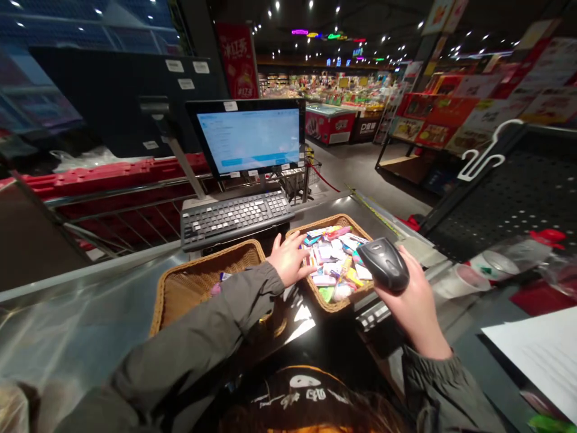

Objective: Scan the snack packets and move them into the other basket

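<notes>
My right hand (417,307) is wrapped round a black barcode scanner (385,263), held above the right side of a wicker basket (334,308). Small packaged items (331,258) in many colours fill that basket. Over its left rim reaches my left hand (291,260), fingers spread, at the edge of the items; I see nothing in its grasp. A second wicker basket (174,294) stands to the left, partly covered by my left sleeve. Inside it a small purple-pink item (217,287) shows near my forearm.
Behind the baskets are a black keyboard (237,213) and a lit monitor (252,141). A metal counter (54,319) extends left. On the right are plastic cups (464,281), paper sheets (541,355) and a black perforated panel (518,186) with a white hanger (484,157).
</notes>
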`<action>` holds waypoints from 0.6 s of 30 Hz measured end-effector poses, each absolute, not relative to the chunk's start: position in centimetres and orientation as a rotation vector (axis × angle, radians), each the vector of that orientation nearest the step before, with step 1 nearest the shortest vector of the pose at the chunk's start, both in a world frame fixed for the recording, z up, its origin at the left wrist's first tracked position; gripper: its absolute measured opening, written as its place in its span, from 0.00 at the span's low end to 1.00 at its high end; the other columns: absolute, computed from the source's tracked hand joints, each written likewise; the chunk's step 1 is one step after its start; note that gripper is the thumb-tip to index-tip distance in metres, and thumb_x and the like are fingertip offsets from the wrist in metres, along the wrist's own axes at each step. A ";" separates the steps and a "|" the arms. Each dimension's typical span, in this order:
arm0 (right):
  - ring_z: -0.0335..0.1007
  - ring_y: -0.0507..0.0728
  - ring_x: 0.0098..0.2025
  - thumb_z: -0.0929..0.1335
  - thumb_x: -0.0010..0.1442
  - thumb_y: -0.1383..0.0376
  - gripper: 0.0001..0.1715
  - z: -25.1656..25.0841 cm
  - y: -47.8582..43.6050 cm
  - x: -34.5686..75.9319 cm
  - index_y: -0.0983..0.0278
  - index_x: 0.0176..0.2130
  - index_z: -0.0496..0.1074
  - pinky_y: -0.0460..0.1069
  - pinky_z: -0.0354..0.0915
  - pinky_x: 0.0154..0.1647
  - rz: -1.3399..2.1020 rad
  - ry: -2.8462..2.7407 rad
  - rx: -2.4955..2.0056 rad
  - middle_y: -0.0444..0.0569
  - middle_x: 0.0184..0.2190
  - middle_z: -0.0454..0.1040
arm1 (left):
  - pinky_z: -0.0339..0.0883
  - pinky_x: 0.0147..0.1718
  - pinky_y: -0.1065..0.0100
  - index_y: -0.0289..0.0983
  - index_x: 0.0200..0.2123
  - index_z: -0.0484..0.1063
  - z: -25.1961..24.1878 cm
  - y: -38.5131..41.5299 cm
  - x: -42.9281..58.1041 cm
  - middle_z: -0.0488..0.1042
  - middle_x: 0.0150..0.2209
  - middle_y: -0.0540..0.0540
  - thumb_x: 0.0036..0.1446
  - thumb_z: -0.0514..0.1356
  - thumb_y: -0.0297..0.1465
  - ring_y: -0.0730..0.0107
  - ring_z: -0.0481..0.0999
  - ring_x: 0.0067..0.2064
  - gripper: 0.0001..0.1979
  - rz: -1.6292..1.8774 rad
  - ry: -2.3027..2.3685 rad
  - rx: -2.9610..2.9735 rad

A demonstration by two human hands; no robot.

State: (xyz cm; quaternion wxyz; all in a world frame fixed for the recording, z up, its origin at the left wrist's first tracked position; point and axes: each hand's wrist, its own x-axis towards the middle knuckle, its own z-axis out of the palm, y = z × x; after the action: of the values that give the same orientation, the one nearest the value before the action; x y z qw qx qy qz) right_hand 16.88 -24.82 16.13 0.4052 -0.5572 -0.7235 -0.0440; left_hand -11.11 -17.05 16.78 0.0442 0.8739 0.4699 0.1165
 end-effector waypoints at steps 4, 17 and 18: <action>0.59 0.71 0.64 0.70 0.56 0.58 0.32 16.1 -24.9 18.6 0.66 0.57 0.65 0.69 0.58 0.63 -0.138 -1.799 -1.427 0.60 0.53 0.71 | 0.45 0.62 0.31 0.38 0.32 0.80 14.8 -14.1 -4.6 0.64 0.64 0.38 0.61 0.56 0.47 0.43 0.55 0.68 0.21 0.301 1.528 2.628; 0.57 0.71 0.66 0.70 0.55 0.60 0.35 15.6 -24.6 21.2 0.62 0.61 0.62 0.71 0.56 0.64 -0.041 -1.790 -1.464 0.59 0.58 0.68 | 0.41 0.64 0.34 0.39 0.35 0.80 7.5 -10.7 2.0 0.73 0.54 0.36 0.55 0.59 0.35 0.41 0.55 0.67 0.11 0.116 1.551 2.663; 0.57 0.71 0.65 0.70 0.55 0.60 0.36 15.6 -24.5 21.3 0.62 0.61 0.62 0.70 0.55 0.64 -0.043 -1.793 -1.460 0.59 0.58 0.68 | 0.41 0.64 0.35 0.40 0.35 0.80 7.6 -10.5 1.4 0.74 0.53 0.37 0.53 0.60 0.33 0.42 0.55 0.67 0.10 0.098 1.542 2.663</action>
State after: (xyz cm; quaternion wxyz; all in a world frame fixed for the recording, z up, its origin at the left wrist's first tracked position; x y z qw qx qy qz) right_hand 21.29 -24.55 15.59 0.4028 -0.5778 -0.7097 -0.0172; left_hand 1.45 -10.48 7.59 0.0311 0.8645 0.5006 0.0318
